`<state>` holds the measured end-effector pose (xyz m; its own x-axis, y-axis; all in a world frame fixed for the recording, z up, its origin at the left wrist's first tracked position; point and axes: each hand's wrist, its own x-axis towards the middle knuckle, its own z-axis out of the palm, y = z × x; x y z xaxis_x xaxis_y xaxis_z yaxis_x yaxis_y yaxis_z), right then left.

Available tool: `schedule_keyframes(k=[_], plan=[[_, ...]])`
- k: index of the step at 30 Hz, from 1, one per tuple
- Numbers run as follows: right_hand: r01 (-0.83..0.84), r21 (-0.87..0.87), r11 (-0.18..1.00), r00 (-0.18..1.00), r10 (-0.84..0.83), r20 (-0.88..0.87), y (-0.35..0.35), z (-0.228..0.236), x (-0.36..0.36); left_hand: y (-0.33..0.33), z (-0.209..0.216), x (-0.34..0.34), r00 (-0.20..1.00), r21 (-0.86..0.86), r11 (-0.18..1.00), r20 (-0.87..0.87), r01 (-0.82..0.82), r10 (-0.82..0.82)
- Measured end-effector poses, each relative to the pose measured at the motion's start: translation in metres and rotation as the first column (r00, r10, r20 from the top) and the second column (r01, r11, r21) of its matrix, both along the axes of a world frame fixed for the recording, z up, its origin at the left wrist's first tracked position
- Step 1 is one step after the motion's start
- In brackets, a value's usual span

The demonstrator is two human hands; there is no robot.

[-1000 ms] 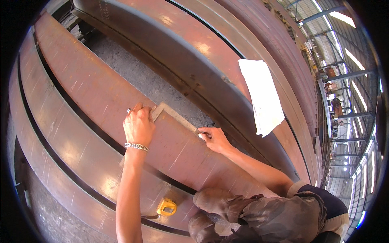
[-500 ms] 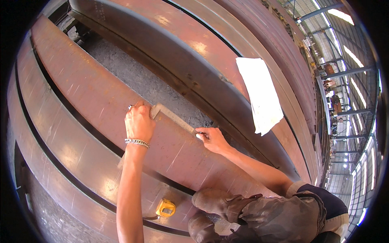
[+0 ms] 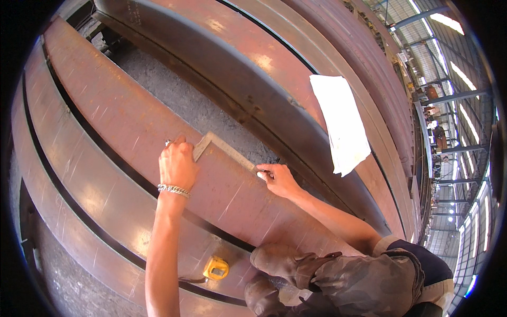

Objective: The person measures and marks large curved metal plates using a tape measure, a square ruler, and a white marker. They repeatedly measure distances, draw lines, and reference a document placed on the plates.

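A flat metal L-shaped square (image 3: pixel 230 150) lies on a reddish-brown steel beam (image 3: pixel 232 195), its corner at the beam's far edge. My right hand (image 3: pixel 280 181) pinches the end of the arm that runs along that edge. Beside the other arm, which crosses the beam, my left hand (image 3: pixel 178 166) is closed with its fingers curled over and knuckles up. It hides part of that arm, and whatever its fingers hold cannot be seen. A ring and a chain bracelet are on my left hand and wrist. Thin pale lines mark the beam's surface.
A yellow tape measure (image 3: pixel 216 268) sits on the nearer beam, by my brown boots (image 3: pixel 274 261). White paper sheets (image 3: pixel 342 127) lie on a beam to the right. Dark gaps separate the parallel beams; a wider one shows grey floor (image 3: pixel 179 90).
My left hand has shifted slightly left and toward me, away from the square's corner, baring more of the crossing arm. My right hand stays at its end of the square.
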<state>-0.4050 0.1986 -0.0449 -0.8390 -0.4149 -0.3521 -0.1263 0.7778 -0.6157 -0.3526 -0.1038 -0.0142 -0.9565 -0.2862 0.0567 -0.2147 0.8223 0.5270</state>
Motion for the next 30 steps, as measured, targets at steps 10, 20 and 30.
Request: schedule_keyframes(k=[10,20,30], plan=[[-0.01,0.056,0.998,1.0,0.011,-0.015,-0.004,0.004,0.0,-0.039,0.02,0.098,0.986,-0.039,0.999,0.169,0.012,-0.006],[0.014,0.012,1.0,0.998,-0.014,0.059,-0.002,0.01,-0.004,-0.064,0.035,0.125,0.988,-0.057,0.994,0.121,-0.092,0.098],[0.286,-0.39,0.875,0.958,-0.254,0.133,0.06,0.082,-0.022,-0.076,0.044,0.241,0.838,0.412,0.768,-0.019,-0.49,0.545]])
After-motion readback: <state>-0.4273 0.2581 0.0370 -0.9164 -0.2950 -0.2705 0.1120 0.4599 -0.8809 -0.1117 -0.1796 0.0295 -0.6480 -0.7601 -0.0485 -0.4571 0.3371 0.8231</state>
